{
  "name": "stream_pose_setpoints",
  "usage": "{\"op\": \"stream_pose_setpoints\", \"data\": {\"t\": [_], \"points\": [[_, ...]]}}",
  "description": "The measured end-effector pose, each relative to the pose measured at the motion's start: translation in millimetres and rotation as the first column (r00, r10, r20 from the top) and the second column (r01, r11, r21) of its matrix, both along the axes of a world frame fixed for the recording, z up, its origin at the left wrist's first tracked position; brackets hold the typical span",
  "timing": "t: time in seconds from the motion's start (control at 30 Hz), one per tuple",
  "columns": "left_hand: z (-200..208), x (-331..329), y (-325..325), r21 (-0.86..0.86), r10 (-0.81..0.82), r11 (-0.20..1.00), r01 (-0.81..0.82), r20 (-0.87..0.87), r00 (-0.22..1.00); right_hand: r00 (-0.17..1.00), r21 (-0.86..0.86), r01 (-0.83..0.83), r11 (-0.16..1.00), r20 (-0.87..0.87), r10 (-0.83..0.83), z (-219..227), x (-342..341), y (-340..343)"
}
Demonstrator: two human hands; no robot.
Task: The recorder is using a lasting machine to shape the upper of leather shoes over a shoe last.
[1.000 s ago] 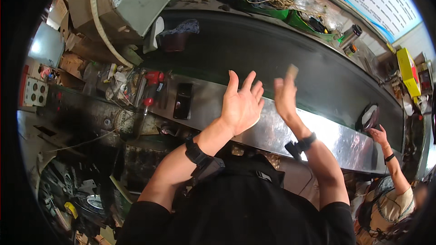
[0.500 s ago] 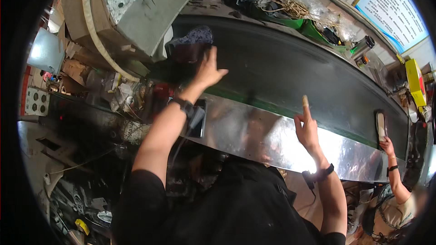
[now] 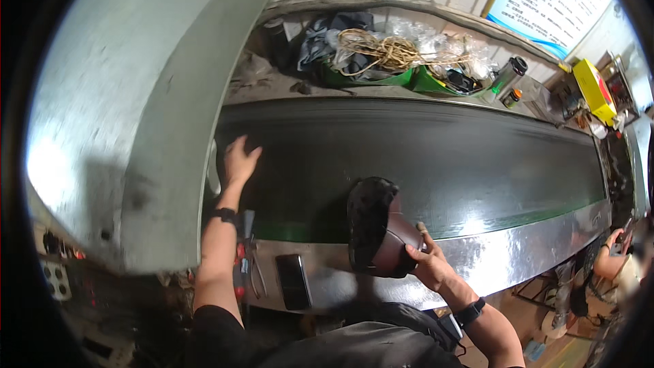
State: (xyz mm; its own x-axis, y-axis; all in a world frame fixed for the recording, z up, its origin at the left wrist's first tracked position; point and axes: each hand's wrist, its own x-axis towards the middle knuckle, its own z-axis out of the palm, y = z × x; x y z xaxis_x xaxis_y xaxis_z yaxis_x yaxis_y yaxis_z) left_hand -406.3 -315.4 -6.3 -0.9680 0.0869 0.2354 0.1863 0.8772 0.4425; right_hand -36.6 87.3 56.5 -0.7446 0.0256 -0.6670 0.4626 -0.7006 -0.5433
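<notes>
My right hand (image 3: pixel 434 266) grips the edge of a brown leather shoe upper (image 3: pixel 396 240) with dark fuzzy lining, thumb on the leather. It holds the piece tilted over the near edge of a dark conveyor belt (image 3: pixel 477 157). A tan cover sits on my right index fingertip. My left hand (image 3: pixel 242 160) is empty, fingers apart, over the belt's left end beside the large grey machine housing (image 3: pixel 163 109). Part of a pale object (image 3: pixel 214 167) shows at the housing's edge, too hidden to name.
A shiny metal ledge (image 3: pixel 477 259) runs along the belt's near side, bearing a phone (image 3: pixel 293 281) and red-handled tools (image 3: pixel 240 266). Green bins (image 3: pixel 436 82) with cord and plastic, plus a bottle (image 3: pixel 509 75), line the back shelf. Another person (image 3: pixel 616 262) is at far right.
The shoe upper, earlier on the belt's left end, is now in my right hand. My left hand has moved toward the housing. The view has shifted, and the other person's hand has left the belt.
</notes>
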Motion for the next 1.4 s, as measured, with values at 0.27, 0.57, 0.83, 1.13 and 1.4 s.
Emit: {"op": "stream_pose_setpoints", "data": {"t": [0.27, 0.57, 0.83, 1.13, 1.4], "points": [[-109.4, -7.5, -170.6, -0.038, 0.575, 0.815, -0.578, 0.168, 0.800, 0.927, 0.133, 0.336, 0.932, 0.127, -0.352, -11.5, 58.6, 59.2], [-10.1, 84.3, -59.4, -0.164, 0.418, 0.904, -0.395, 0.531, 0.737, 0.938, 0.124, 0.319, 0.940, 0.099, -0.332, -36.2, 180.9, 117.6], [109.8, 286.0, 132.7, -0.357, -0.496, 0.829, 0.430, -0.117, 0.860, 0.861, -0.155, 0.404, 0.902, -0.268, -0.432, -70.8, 196.7, 149.6], [43.2, 461.6, 262.4, -0.410, -0.807, 0.576, 0.707, -0.421, 0.414, 0.969, -0.042, 0.180, 0.983, -0.164, -0.184, -41.2, 199.8, 155.0], [43.7, 430.2, 288.8, 0.956, -0.721, 0.259, 0.136, 0.098, 0.686, 0.953, 0.730, 0.280, 0.623, -0.289, -0.089, 28.5, 217.1, 135.7]]}}
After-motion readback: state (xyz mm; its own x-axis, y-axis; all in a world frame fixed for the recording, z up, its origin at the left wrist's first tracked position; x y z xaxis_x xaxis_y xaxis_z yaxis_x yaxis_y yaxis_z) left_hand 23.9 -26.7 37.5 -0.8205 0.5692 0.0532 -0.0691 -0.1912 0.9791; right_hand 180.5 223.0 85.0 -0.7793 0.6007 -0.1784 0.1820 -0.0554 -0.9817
